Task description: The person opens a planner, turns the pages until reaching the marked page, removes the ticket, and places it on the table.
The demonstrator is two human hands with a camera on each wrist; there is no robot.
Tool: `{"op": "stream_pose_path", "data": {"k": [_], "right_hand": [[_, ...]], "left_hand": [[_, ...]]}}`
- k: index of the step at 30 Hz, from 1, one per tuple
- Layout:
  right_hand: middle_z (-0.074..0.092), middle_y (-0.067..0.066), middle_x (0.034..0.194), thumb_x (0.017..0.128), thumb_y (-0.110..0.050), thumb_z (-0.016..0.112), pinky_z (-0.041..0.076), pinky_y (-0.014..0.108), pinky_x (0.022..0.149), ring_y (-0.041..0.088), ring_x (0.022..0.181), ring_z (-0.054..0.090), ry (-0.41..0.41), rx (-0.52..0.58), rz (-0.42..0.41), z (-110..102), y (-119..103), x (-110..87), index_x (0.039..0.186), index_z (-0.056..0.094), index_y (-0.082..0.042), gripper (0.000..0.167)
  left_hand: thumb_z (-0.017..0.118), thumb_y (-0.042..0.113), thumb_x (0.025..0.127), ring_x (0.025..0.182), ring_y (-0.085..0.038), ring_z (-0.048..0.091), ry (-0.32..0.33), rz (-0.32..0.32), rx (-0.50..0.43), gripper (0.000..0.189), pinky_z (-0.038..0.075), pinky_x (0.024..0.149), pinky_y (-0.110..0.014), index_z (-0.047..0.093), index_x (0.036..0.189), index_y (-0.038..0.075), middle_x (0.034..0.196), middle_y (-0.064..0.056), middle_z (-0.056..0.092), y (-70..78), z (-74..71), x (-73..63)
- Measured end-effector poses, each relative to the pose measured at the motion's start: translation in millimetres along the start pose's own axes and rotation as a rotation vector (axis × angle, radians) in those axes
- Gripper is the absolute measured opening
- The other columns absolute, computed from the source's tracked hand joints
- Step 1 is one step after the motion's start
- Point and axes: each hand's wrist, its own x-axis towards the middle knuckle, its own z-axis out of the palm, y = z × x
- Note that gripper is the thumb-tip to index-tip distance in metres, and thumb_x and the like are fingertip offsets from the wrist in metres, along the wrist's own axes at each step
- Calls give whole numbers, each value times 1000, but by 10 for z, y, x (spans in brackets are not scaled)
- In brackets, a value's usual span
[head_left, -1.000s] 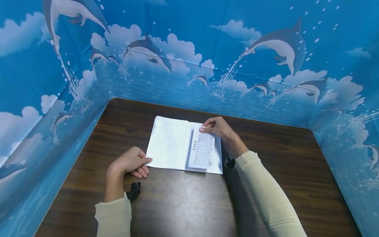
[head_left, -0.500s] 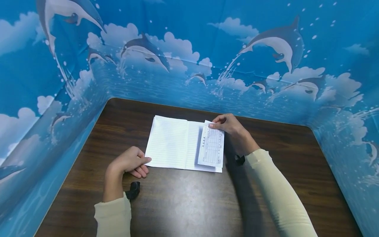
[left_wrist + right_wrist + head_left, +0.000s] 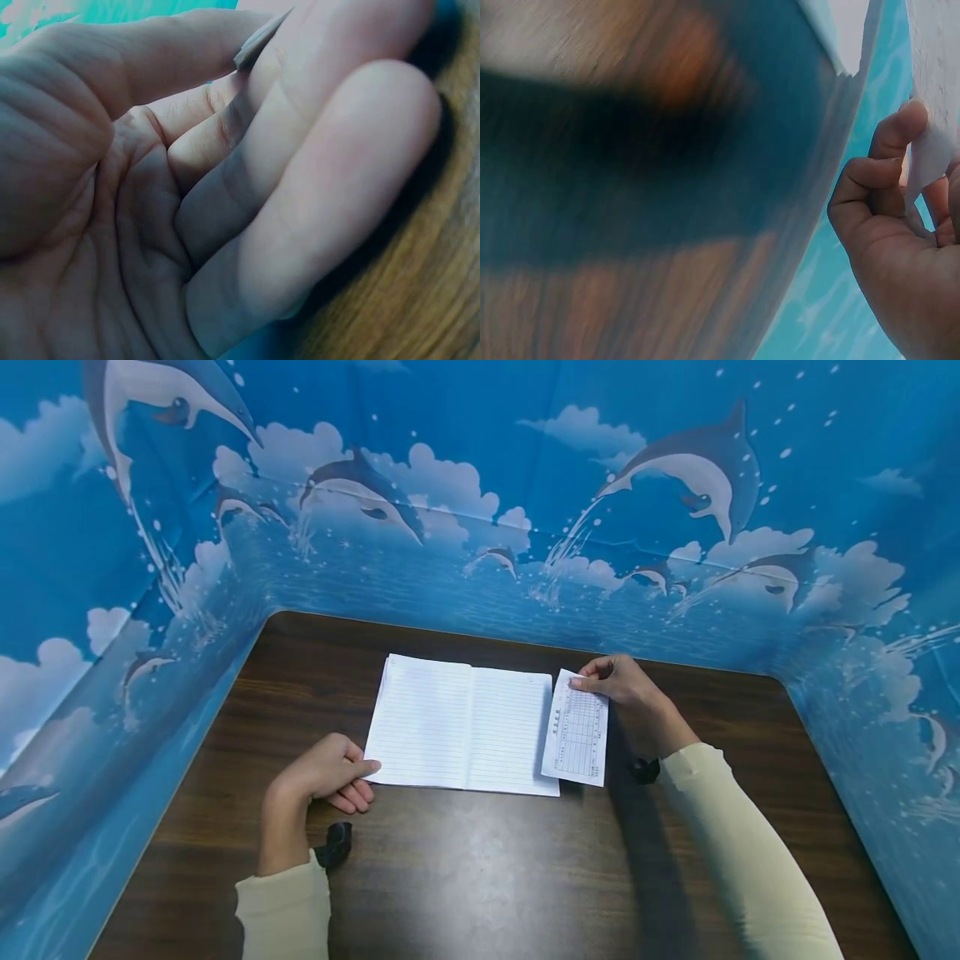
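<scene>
An open lined notebook (image 3: 420, 722) lies on the dark wooden table, both visible pages ruled and unwritten. My left hand (image 3: 330, 774) pinches its near left corner between thumb and fingers; in the left wrist view the notebook corner (image 3: 259, 43) shows as a thin stack of pages in that pinch. My right hand (image 3: 618, 681) pinches the top of a small white paper slip (image 3: 577, 731) printed with a table and a column of characters. The slip is raised at the notebook's right edge, overlapping it slightly in the head view and casting a shadow.
The wooden table (image 3: 465, 877) has rounded far corners. A blue backdrop (image 3: 420, 568) printed with dolphins and clouds rises along its far and side edges. Black wrist cameras sit under both wrists, the left camera (image 3: 335, 845) close over the tabletop.
My right hand has carried the paper slip rightward from over the notebook's right page to its right edge, uncovering that page. My left hand keeps its pinch on the corner.
</scene>
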Motion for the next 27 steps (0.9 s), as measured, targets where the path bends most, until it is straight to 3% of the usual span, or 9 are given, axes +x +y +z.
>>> {"op": "stream_pose_path", "data": {"k": [5,10,15,21,27], "right_hand": [[77,12,92,104,-22,74,57,23,66,13,69,71,32,-62,7,-70,189,-14,115,74,7,30],[75,8,88,103,-21,75,56,23,65,14,69,69,60,-47,46,-85,370,3,114,74,7,31],[75,11,89,102,-22,77,54,24,65,16,71,66,100,-82,38,-67,504,-3,111,74,7,30],[73,16,94,99,-23,80,49,27,67,21,76,63,192,-218,37,29,597,3,103,76,2,26],[71,18,99,99,-20,80,50,33,73,27,83,63,249,-283,-2,122,600,20,108,73,0,23]], "left_hand": [[66,19,108,62,-15,76,-2,6,-2,26,66,60,-30,65,98,-4,75,-8,78,-5,5,-13],[65,18,108,62,-15,75,6,-2,-6,25,66,60,-30,65,98,-5,75,-8,78,-23,6,-17],[65,18,109,62,-15,75,7,-6,-10,25,66,59,-30,65,96,-4,76,-9,78,-26,18,-6],[66,18,108,62,-15,75,15,-22,-5,26,66,60,-29,65,93,-2,76,-10,78,2,24,-6],[66,18,108,62,-16,76,17,-28,0,25,66,61,-30,67,94,-3,77,-10,78,35,12,-9]]}}
